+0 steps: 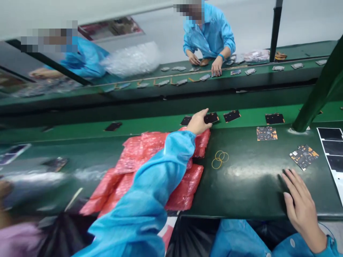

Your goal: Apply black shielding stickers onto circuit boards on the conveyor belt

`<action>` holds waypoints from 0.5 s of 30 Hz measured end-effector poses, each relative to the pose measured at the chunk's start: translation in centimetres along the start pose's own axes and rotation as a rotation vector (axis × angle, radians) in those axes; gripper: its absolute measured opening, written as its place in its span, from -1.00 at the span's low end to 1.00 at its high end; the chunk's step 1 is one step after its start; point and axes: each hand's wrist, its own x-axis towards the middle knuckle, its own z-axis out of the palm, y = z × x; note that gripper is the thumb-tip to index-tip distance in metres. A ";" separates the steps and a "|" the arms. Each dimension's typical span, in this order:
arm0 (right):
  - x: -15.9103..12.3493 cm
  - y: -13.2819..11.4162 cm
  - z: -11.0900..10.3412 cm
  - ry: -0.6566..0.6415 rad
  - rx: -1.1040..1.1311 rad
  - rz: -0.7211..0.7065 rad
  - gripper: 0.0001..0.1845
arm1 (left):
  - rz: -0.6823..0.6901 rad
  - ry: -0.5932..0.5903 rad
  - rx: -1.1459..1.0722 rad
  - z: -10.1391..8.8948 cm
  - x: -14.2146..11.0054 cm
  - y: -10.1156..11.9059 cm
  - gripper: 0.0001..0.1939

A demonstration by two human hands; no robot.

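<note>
My left hand reaches out from a blue sleeve across the bench, its fingers lying on a flat black board on the green belt. I cannot tell whether the fingers grip it. Similar black boards lie along the belt on either side of the hand. My right hand rests at the near edge of the dark green bench top, holding nothing visible. The nearest item to it is a black and orange printed sheet.
Crumpled red plastic bags lie under my left arm, with yellow rubber bands beside them. A green post rises at right. Across the belts, a co-worker in blue handles small silver pieces. Another blue-clad person sits at left, beside bubble wrap.
</note>
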 end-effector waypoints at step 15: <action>1.1 9.2 -13.1 0.451 -0.209 0.528 -0.75 | 0.473 -0.423 -0.674 6.3 1.2 38.5 -0.62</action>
